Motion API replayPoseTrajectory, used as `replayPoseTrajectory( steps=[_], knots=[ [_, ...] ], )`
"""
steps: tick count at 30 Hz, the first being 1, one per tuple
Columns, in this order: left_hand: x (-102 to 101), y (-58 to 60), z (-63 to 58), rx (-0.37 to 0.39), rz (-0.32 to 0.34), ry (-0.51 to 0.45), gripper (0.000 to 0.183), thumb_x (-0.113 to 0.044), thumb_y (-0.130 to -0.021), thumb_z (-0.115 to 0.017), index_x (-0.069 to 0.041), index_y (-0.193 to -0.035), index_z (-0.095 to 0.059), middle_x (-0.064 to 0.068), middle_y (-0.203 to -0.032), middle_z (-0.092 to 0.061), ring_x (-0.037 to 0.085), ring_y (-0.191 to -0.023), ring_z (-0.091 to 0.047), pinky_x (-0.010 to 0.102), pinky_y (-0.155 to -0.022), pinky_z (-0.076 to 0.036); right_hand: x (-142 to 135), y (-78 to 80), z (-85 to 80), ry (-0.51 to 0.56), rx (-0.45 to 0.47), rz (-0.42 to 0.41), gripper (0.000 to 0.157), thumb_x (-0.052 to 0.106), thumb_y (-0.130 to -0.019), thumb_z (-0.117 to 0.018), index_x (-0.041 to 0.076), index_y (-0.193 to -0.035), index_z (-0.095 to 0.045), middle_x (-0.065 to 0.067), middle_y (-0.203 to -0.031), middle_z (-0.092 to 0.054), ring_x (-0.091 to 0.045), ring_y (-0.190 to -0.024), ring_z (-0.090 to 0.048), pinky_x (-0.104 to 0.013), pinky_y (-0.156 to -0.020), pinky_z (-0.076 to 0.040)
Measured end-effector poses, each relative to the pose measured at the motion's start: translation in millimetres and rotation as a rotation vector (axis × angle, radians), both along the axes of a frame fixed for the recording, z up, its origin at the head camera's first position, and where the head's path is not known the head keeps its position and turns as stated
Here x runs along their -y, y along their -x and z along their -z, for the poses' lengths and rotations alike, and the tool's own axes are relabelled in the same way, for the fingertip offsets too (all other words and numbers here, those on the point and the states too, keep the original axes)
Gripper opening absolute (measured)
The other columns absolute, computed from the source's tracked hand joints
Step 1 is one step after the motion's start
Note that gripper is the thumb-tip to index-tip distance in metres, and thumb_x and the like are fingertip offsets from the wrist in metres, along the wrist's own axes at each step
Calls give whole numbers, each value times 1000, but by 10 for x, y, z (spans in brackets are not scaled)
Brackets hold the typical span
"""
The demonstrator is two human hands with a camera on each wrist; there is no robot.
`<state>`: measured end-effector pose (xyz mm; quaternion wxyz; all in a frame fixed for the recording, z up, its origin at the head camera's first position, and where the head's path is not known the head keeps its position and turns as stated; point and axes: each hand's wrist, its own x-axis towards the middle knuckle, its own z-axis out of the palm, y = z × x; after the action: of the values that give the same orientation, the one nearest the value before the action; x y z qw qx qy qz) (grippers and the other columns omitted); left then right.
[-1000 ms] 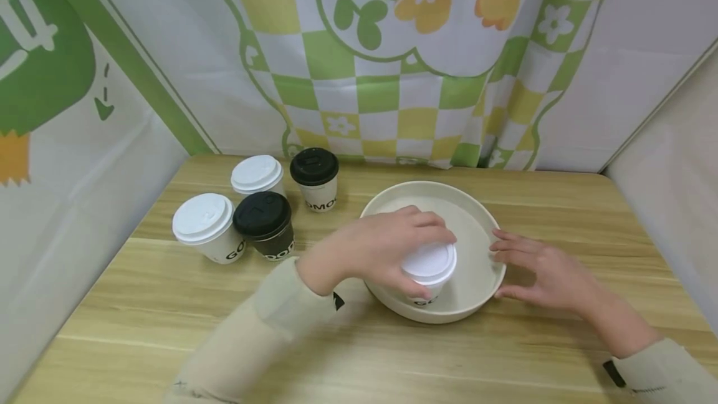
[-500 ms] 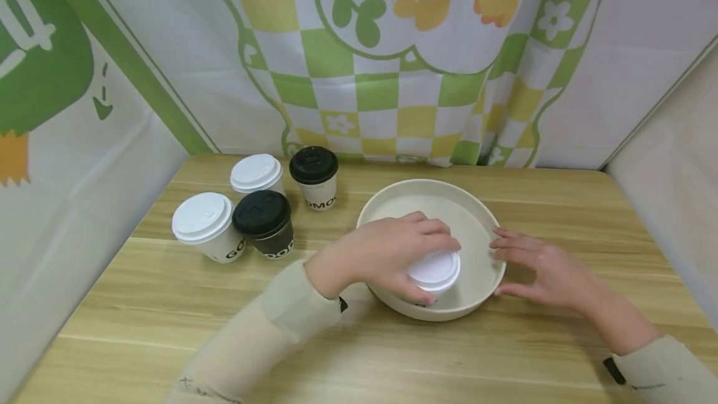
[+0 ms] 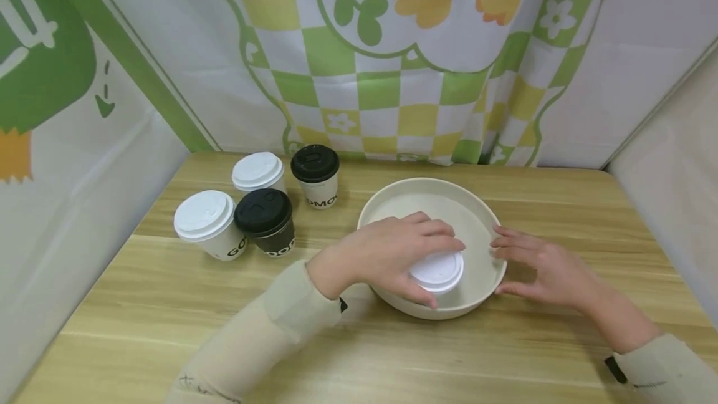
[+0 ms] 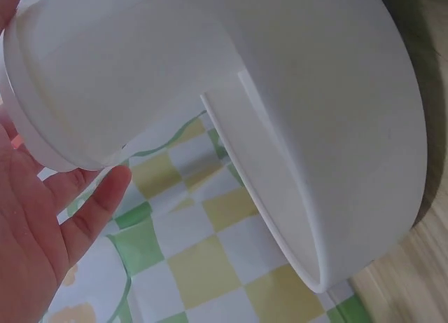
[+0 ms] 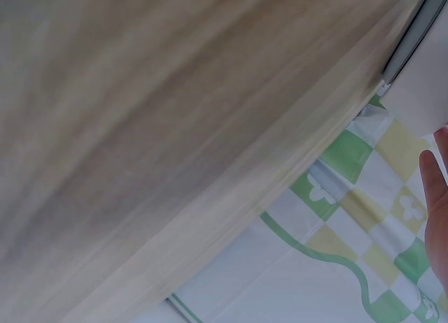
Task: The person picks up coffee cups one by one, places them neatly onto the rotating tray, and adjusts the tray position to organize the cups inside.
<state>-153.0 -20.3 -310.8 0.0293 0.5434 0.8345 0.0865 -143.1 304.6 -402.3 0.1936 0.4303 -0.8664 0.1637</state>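
Left hand [image 3: 395, 254] grips the white-lidded paper cup [image 3: 440, 272] between thumb and fingers, inside the round tray [image 3: 477, 251]; right hand [image 3: 544, 272] rests loosely against its rim. Looks like the placing step, calling next for a gentle release. Wood-grain table [image 3: 426, 360] beneath both hands, checkered floral curtain [image 3: 378, 91] beyond them.
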Motion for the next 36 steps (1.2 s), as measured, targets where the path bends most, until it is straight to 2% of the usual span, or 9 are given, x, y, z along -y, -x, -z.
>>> replayPoseTrajectory(
  steps=[7,13,19,26,31,36],
  knots=[
    [35,5,17,12,-31,-6,89,-69,-76,-70,-25,-149,-44,-5,-150,-47,17,-138,-43,38,-94,-52,-5,-19,12,-11,8,6,57,56,-75,-78,11,-110,-73,-15,-123,-69,-10,-132,-54,-4,-112,-19],
    [128,13,-2,5,-75,-32,87,-70,-79,-67,-26,-149,-43,-3,-153,-45,18,-143,-40,41,-104,-47,-1,-6,29,19,13,-24,57,57,-79,-75,8,-109,-73,-15,-119,-70,1,-139,-42,-4,-112,-20],
    [275,30,-26,-2,-157,-22,90,-74,-80,-63,-31,-154,-35,-5,-161,-34,22,-153,-23,53,-117,-32,-4,-1,35,20,8,-22,58,59,-80,-73,8,-108,-73,-13,-117,-71,4,-140,-38,-4,-113,-20],
    [493,53,-35,-76,-251,-19,93,-80,-82,-52,-39,-158,-17,-12,-166,-16,19,-156,-6,69,-116,-20,-15,-7,32,0,-1,4,60,59,-75,-76,12,-110,-73,-15,-123,-69,1,-140,-41,-4,-113,-18],
    [690,65,-39,-130,-325,-47,98,-82,-80,-51,-43,-158,-5,-15,-167,-5,19,-156,-1,70,-117,-10,-14,-5,19,-2,7,6,60,59,-74,-78,12,-111,-73,-16,-124,-69,3,-141,-39,-4,-113,-17],
    [914,88,-61,-192,-396,-54,104,-83,-76,-56,-44,-158,-5,-16,-166,0,18,-156,4,71,-117,-10,-15,-6,21,-1,13,3,60,58,-73,-79,12,-112,-72,-16,-125,-68,4,-141,-37,-3,-112,-16]
  ],
)
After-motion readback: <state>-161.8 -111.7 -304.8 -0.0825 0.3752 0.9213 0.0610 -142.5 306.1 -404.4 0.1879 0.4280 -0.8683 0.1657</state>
